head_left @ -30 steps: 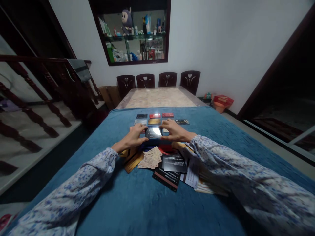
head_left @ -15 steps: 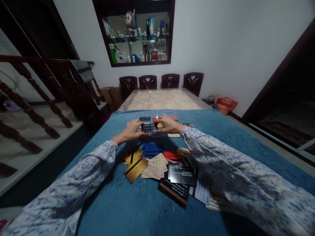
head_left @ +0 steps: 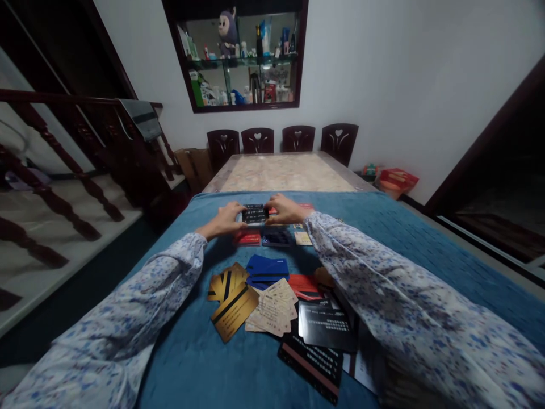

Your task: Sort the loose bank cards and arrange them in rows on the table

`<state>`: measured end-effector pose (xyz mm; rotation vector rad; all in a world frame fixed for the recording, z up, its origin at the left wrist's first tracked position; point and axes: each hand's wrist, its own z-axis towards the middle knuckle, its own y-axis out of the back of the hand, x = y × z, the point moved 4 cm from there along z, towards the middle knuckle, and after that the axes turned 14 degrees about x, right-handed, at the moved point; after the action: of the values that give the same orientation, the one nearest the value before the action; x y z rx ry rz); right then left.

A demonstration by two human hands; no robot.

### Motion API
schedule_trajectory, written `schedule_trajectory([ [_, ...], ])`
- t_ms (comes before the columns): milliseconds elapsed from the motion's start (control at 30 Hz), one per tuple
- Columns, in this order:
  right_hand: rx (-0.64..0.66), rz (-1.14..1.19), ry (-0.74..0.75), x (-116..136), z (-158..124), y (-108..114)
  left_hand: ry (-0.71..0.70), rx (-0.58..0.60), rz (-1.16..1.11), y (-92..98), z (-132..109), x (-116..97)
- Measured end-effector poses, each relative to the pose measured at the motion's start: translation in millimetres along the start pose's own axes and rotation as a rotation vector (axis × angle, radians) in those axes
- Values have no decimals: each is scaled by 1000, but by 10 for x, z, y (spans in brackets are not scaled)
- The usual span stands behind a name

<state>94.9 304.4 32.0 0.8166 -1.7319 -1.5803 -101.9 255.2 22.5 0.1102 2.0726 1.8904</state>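
A black card (head_left: 255,214) with pale lettering is pinched between my two hands above the far rows of cards. My left hand (head_left: 225,220) grips its left edge, and my right hand (head_left: 286,210) its right edge. Just nearer lie a red card (head_left: 248,238), a dark blue card (head_left: 276,237) and a cream card (head_left: 302,238). Part of another red card (head_left: 306,206) shows past my right hand. Closer to me spread gold cards (head_left: 234,312), blue cards (head_left: 268,269), beige cards (head_left: 272,309), orange-red cards (head_left: 303,286) and black cards (head_left: 313,363). My right sleeve hides some.
A blue cloth (head_left: 187,363) covers the near part of the table, with a marble-patterned top (head_left: 289,172) beyond. Several dark chairs (head_left: 298,139) stand at the far end. A wooden railing (head_left: 51,193) is on the left; a red bag (head_left: 397,180) sits at right.
Both hands have moved slightly away from me and a little left with the black card. The red and dark blue cards below now show more fully. The view has shifted slightly.
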Motion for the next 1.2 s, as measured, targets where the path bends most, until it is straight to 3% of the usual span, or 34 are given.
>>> schedule_trajectory([
  [633, 60, 38, -88, -295, 567, -91, 90, 71, 60, -4, 514, 287],
  [1200, 130, 59, -178, -534, 918, -291, 125, 107, 21, -171, 1005, 563],
])
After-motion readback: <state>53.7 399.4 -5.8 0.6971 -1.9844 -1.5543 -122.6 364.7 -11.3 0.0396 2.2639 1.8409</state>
